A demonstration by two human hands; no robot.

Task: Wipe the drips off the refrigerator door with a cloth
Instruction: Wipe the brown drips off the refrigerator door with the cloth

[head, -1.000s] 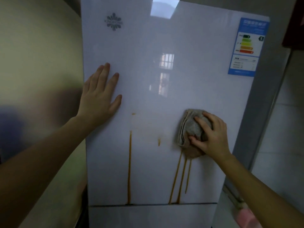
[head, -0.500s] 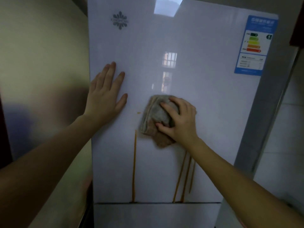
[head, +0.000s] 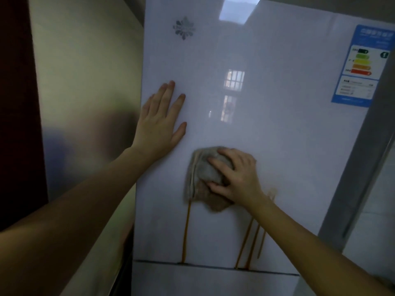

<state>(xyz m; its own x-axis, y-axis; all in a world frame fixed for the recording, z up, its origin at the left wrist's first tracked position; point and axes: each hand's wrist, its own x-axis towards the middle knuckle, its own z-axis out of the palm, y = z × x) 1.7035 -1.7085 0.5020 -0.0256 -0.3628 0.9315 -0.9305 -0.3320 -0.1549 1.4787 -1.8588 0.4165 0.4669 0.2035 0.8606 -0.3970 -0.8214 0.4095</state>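
Drips (head: 186, 231) of orange-brown liquid run in thin vertical streaks down the lower part of the refrigerator door (head: 267, 129), ending at the seam above the lower panel.

Right hand (head: 237, 176): fingers bent over a bunched grey-beige cloth (head: 203, 174), pressing it flat against the door. The thumb lies along the lower edge of the cloth. The cloth sits at mid-height on the door, with its lower left corner touching the top of the leftmost streak. A brownish stained fold hangs below the hand.

Left hand (head: 160, 124): fully open, fingers extended and slightly spread, palm flat against the door near its left edge. It holds nothing. It sits above and to the left of the cloth, apart from it.

Three further streaks (head: 245, 244) run at a slight slant below the right forearm, close together. A faint smeared mark (head: 272, 192) shows on the door just right of the right wrist.

Door surface: glossy white, reflecting a barred window. A grey snowflake-type logo (head: 183, 28) is at upper left. A blue energy label (head: 363, 65) with coloured bars is at upper right. A pale wall (head: 85, 82) adjoins the left edge of the door.
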